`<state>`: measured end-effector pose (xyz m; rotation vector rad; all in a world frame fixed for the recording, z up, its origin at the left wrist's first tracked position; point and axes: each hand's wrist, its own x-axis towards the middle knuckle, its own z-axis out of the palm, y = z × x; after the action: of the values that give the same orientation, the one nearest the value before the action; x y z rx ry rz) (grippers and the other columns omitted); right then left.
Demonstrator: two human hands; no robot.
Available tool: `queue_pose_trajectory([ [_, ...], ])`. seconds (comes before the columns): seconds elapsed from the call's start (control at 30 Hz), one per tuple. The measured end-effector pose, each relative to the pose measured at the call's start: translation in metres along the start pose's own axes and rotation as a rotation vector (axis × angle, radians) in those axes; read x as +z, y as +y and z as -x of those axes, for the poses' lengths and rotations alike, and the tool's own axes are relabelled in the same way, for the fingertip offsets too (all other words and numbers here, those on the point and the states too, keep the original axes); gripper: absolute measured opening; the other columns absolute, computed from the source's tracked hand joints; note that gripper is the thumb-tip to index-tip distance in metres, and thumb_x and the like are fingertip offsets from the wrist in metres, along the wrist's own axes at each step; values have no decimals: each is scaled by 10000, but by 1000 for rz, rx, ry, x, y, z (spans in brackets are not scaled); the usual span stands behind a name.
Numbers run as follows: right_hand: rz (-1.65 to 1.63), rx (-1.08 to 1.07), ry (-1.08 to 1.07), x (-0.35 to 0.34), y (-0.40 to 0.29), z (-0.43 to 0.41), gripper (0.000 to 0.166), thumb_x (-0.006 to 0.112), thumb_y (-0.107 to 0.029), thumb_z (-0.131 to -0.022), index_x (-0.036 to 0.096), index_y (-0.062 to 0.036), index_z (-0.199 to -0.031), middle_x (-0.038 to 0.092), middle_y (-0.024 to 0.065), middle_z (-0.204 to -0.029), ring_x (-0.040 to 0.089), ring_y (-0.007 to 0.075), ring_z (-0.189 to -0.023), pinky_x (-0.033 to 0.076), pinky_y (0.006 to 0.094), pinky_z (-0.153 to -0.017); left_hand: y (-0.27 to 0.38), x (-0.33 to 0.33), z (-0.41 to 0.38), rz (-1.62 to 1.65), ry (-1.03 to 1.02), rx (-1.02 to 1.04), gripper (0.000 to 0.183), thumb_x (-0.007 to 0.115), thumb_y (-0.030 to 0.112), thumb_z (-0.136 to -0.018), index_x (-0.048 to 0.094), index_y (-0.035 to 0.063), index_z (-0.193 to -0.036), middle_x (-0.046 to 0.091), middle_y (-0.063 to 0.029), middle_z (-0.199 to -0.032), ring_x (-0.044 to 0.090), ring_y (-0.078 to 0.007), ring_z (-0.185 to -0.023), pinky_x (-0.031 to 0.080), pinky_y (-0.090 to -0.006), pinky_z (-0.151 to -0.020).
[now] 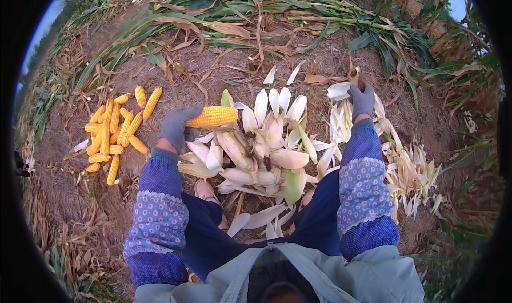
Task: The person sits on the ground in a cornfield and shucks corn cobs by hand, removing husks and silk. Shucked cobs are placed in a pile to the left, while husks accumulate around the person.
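Observation:
My left hand (178,126), in a grey glove, grips a husked yellow ear of corn (214,116) by one end, above the left side of a pile of unhusked ears (262,151). At the right, my right hand (362,99), gloved too, is closed on a piece of corn husk (354,77) with brown silk. Pale stripped husks (340,123) lie below that hand. To the left of my left hand is a heap of bare yellow ears (116,127) on the soil.
Cut green corn stalks (240,19) lie in a band across the far side. More dry husks (414,171) are heaped at the right, near standing corn plants (476,75). Loose husk pieces (260,218) lie between my feet. A short cut stub (251,64) stands beyond the pile.

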<state>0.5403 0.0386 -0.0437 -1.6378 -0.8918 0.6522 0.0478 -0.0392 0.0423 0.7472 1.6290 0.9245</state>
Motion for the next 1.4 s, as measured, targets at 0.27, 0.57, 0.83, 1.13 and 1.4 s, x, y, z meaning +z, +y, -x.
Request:
queue_pose_trajectory([
  [0.27, 298, 518, -246, -30, 57, 16, 289, 640, -216, -797, 590, -7, -991, 631, 94, -711, 655, 224, -547, 484, 319, -421, -21, -174, -64, 871, 416, 393, 462, 653, 297, -830, 495, 46, -1183, 565, -129, -1100, 581, -250, -957, 512, -351, -771],
  [0.57, 1165, -133, -1099, 78, 101, 95, 541, 745, -324, -613, 615, -111, -1093, 633, 124, -1092, 599, 301, -1014, 472, 386, -866, 26, -115, -11, 687, 415, 369, 482, 489, 260, -929, 388, -31, -1301, 470, -235, -1290, 493, -361, -1174, 428, -439, -975],
  [0.83, 1180, -191, -722, 138, 156, 223, 287, 624, -181, -758, 564, -138, -1036, 589, 67, -1068, 561, 247, -1008, 451, 421, -783, 13, -51, 0, -370, 64, 362, 398, 624, 254, -844, 556, 27, -1164, 614, -31, -951, 600, -105, -786, 442, -218, -677],
  [1.13, 1071, -136, -692, 115, 140, 220, 384, 674, -238, -666, 598, -142, -1030, 589, 99, -1011, 564, 308, -976, 475, 435, -743, -6, -20, 3, -602, -255, 346, 305, 595, 79, -852, 543, -2, -1141, 583, -37, -944, 548, -95, -857, 462, -231, -763],
  [1.4, 421, 81, -735, 71, 72, 151, 676, 760, -329, -577, 552, -44, -1154, 646, 151, -1004, 625, 270, -932, 483, 356, -824, 3, 34, 24, -957, -410, 492, 455, 648, 324, -813, 543, 40, -1153, 630, -136, -961, 626, -216, -834, 499, -323, -758],
])
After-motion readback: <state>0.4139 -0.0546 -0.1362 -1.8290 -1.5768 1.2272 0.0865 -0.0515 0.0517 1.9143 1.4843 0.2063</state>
